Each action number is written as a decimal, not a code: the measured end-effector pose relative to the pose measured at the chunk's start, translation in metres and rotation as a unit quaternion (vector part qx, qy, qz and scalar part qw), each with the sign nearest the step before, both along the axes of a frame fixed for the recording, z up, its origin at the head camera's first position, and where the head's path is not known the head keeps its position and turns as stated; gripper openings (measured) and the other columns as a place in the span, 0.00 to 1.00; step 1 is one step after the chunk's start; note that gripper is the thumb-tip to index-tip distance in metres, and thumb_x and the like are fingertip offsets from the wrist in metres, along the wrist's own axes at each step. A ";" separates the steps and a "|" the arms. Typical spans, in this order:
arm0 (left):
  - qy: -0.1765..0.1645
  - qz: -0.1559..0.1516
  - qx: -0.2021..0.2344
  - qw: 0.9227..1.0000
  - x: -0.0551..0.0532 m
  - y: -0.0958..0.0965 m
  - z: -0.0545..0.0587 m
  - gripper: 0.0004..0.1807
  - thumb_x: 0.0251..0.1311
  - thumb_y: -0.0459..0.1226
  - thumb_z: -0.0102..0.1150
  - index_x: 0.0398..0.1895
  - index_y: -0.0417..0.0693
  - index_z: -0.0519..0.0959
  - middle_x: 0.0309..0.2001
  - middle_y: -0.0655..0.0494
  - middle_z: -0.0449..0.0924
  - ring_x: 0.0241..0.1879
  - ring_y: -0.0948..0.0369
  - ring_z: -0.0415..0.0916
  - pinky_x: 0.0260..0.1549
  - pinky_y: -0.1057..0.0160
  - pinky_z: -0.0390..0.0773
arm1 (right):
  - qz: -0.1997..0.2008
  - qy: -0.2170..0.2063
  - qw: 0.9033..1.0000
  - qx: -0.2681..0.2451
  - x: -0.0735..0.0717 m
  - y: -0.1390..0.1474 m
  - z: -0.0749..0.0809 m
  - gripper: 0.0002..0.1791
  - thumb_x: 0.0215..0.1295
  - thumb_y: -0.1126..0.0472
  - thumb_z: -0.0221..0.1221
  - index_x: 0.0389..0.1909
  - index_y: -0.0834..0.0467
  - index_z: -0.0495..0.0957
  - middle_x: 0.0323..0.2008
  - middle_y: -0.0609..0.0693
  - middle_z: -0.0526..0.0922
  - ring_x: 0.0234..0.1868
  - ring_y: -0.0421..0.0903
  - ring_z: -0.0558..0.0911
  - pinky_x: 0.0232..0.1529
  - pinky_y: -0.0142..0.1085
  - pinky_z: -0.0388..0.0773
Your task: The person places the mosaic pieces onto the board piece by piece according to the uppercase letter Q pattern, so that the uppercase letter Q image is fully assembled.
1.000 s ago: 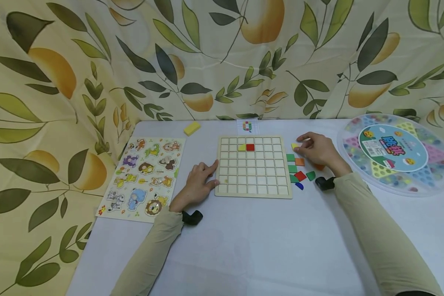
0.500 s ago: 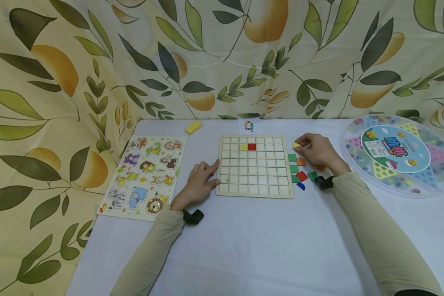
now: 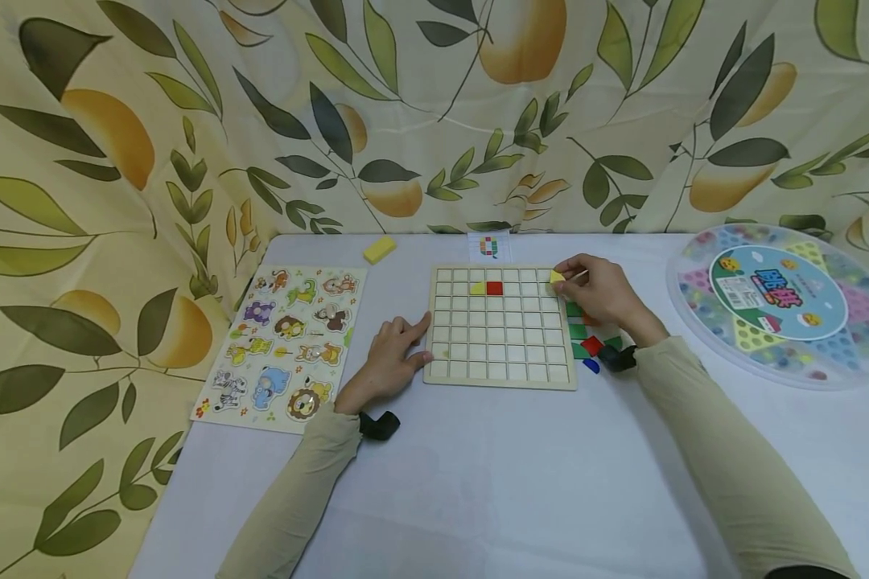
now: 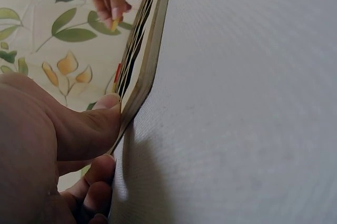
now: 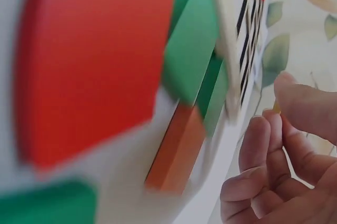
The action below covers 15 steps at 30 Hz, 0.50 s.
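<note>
A wooden grid board (image 3: 500, 384) lies mid-table, with a yellow tile (image 3: 479, 289) and a red square tile (image 3: 495, 288) side by side in its second row. My left hand (image 3: 389, 358) touches the board's left edge with thumb and extended index finger; the left wrist view shows the thumb (image 4: 95, 124) at the rim. Above the board's top right corner, my right hand (image 3: 603, 291) pinches a small yellow tile (image 3: 556, 276) between thumb and fingers. Only a sliver of that tile shows in the right wrist view.
Loose green tiles (image 3: 574, 309), a red tile (image 3: 591, 346) and a blue piece (image 3: 591, 366) lie right of the board. A pattern card (image 3: 488, 248) and yellow block (image 3: 380, 249) are behind. An animal puzzle board (image 3: 278, 354) lies left; a round clear box (image 3: 775, 289) right.
My right hand picks up the yellow tile from beside the board and carries it left to the board's top right corner. The left hand stays at the board's edge.
</note>
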<state>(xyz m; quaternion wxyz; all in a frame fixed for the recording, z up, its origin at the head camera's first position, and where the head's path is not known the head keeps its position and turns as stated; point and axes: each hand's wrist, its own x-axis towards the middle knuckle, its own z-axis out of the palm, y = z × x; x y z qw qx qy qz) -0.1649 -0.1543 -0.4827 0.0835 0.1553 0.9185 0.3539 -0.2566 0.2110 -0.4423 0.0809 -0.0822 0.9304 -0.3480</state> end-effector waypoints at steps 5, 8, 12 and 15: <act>-0.002 0.000 -0.004 1.000 0.000 0.001 -0.001 0.38 0.74 0.39 0.62 0.83 0.46 0.60 0.43 0.51 0.68 0.43 0.56 0.57 0.47 0.59 0.56 | 0.011 -0.004 1.000 -0.002 -0.003 -0.014 0.000 0.20 0.78 0.58 0.62 0.63 0.66 0.78 0.54 0.65 0.81 0.53 0.60 0.81 0.54 0.49 0.76; 0.001 0.000 -0.007 1.000 0.000 0.001 -0.002 0.38 0.74 0.39 0.62 0.83 0.45 0.61 0.43 0.51 0.68 0.43 0.56 0.57 0.47 0.59 0.57 | 0.020 -0.008 1.000 -0.006 -0.006 -0.020 -0.001 0.20 0.77 0.58 0.63 0.62 0.66 0.79 0.54 0.64 0.82 0.53 0.59 0.81 0.54 0.49 0.76; 0.003 0.002 -0.007 1.000 0.000 0.001 -0.001 0.37 0.74 0.39 0.62 0.83 0.45 0.61 0.43 0.51 0.68 0.42 0.56 0.57 0.46 0.59 0.57 | 0.034 -0.013 0.999 -0.012 -0.009 -0.027 -0.003 0.19 0.76 0.58 0.64 0.60 0.65 0.80 0.53 0.63 0.83 0.53 0.58 0.81 0.56 0.49 0.75; 0.001 0.001 -0.008 1.000 0.000 0.000 -0.001 0.37 0.74 0.39 0.62 0.83 0.46 0.61 0.43 0.50 0.68 0.42 0.57 0.57 0.46 0.59 0.57 | 0.043 -0.017 0.999 -0.016 -0.010 -0.033 -0.004 0.18 0.76 0.58 0.65 0.59 0.64 0.81 0.52 0.63 0.84 0.52 0.58 0.82 0.56 0.49 0.75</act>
